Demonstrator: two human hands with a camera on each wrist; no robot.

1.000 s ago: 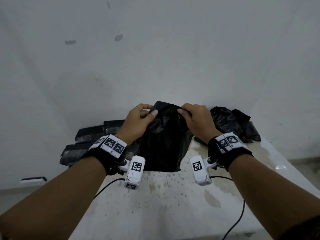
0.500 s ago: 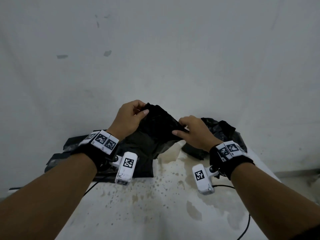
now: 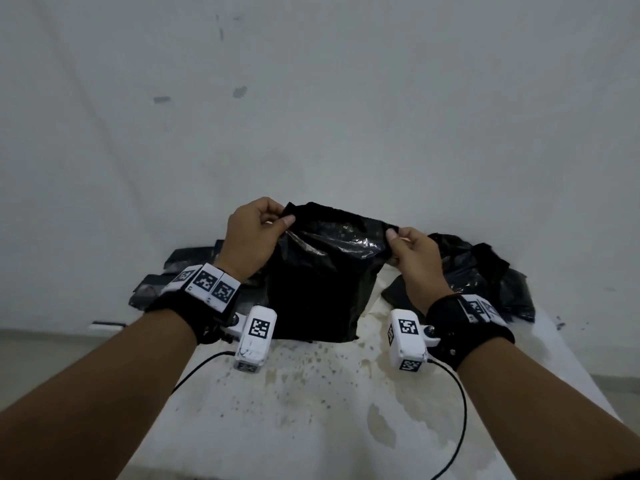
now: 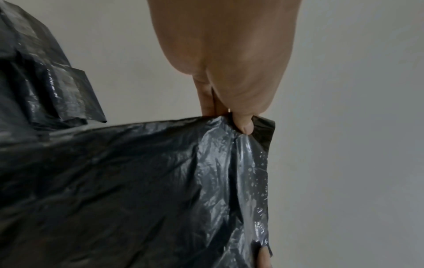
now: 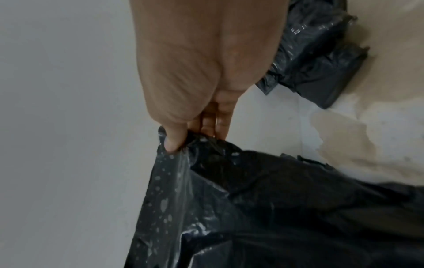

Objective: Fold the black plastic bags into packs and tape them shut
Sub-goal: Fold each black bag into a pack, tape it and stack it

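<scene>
No readable words, brand names or numbers are seen in any view. The only signs are black-and-white square code patterns: they are printed on the white blocks of the left wristband [image 3: 207, 283] and the right wristband [image 3: 482, 308], and on the white camera housings below the left wrist [image 3: 256, 337] and the right wrist [image 3: 407, 338]. No letters or digits are carried by them.

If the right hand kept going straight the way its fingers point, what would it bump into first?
Probably the white wall. The right hand points forward, pinching the black plastic bag by a top corner; nothing else shows ahead, though depth is unclear.
</scene>
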